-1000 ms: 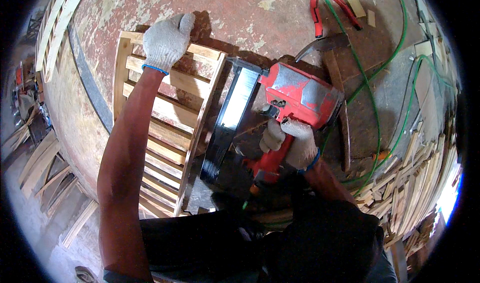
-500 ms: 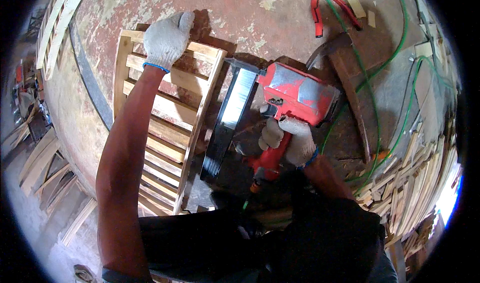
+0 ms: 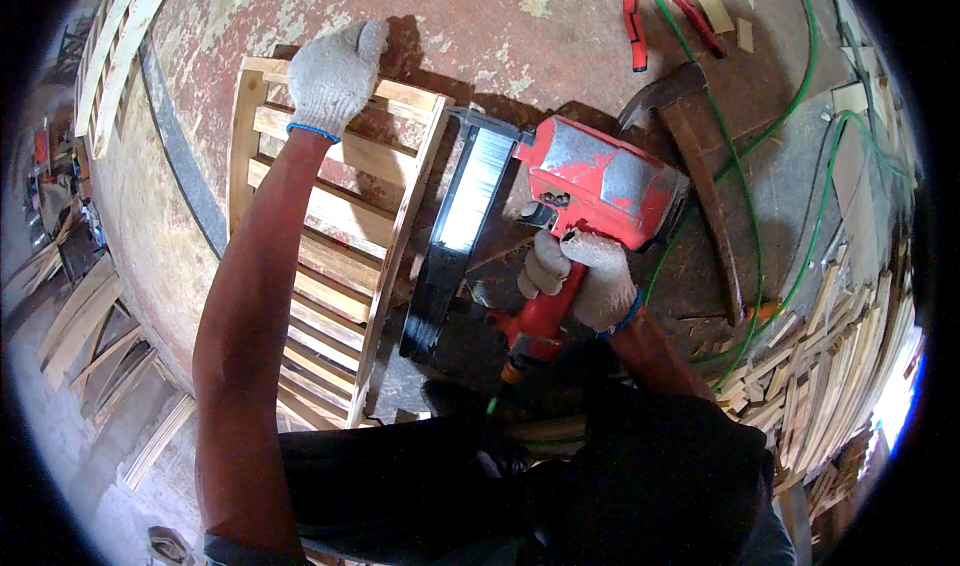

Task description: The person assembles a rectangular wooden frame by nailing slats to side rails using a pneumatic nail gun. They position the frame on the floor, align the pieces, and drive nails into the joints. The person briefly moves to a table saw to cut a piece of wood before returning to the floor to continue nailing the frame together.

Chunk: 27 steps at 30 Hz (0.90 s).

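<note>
A slatted wooden frame [image 3: 345,222], like a small crate panel, lies under my left arm. My left hand [image 3: 335,74], in a whitish knit glove with a blue cuff edge, is closed over its far end; the fingertips are partly hidden. My right hand [image 3: 588,278], gloved alike, wraps round the handle of a red and grey nail gun [image 3: 600,181]. The gun lies on its side, its long black and silver magazine [image 3: 466,216] running beside the frame's right rail. Its nose meets or nearly meets the frame's far right corner; I cannot tell if they touch.
A claw hammer [image 3: 700,206] lies right of the gun, crossed by a green air hose [image 3: 742,181]. Red-handled pliers or cutters [image 3: 635,26] lie beyond. Bundled wood strips [image 3: 820,386] are piled at right; pale slatted panels [image 3: 120,56] stand far left.
The nail gun and my right hand have shifted very slightly, the gun's body moving a little to the right. My left hand stays at the frame's far end.
</note>
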### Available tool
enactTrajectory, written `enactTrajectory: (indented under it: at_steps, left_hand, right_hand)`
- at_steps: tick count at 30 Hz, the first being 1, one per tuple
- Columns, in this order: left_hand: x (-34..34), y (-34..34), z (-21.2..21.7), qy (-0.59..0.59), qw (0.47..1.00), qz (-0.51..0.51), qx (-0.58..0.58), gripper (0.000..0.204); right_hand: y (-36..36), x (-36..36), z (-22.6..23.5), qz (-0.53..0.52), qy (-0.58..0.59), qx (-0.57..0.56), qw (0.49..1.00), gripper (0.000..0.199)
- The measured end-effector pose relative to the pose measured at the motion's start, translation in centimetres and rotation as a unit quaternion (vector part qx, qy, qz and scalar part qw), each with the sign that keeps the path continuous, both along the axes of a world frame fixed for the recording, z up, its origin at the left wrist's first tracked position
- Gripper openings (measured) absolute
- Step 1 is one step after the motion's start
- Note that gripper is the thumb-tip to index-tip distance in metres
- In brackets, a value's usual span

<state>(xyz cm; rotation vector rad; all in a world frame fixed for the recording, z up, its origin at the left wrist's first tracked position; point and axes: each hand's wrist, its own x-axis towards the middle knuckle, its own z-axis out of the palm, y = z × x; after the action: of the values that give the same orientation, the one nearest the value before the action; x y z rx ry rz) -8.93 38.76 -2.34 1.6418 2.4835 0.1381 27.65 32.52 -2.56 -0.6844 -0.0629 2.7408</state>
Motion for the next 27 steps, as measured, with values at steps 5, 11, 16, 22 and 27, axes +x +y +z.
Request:
enactTrajectory:
  at_steps: [5,11,16,22,27]
  left_hand:
    - [0.3,0.1,0.3,-0.004,1.000,0.008,-0.008,0.052]
    - [0.4,0.0,0.5,-0.020,1.000,0.013,-0.003,0.052]
    - [0.6,0.1,0.9,0.001,1.000,0.006,-0.016,0.053]
    - [0.7,-0.1,0.7,0.038,0.999,-0.009,0.014,0.055]
    - [0.3,-0.3,2.0,-0.033,0.999,-0.036,-0.008,0.057]
  right_hand:
    - [0.0,-0.1,0.2,0.004,-0.005,0.002,1.000,0.032]
    - [0.1,-0.1,0.2,-0.002,-0.040,0.022,0.999,0.030]
    - [0.0,1.4,-1.0,-0.012,-0.036,0.017,0.999,0.030]
    - [-1.2,4.6,-0.8,-0.031,-0.067,0.034,0.997,0.024]
    - [-1.4,6.0,-1.1,0.043,-0.149,0.134,0.979,0.021]
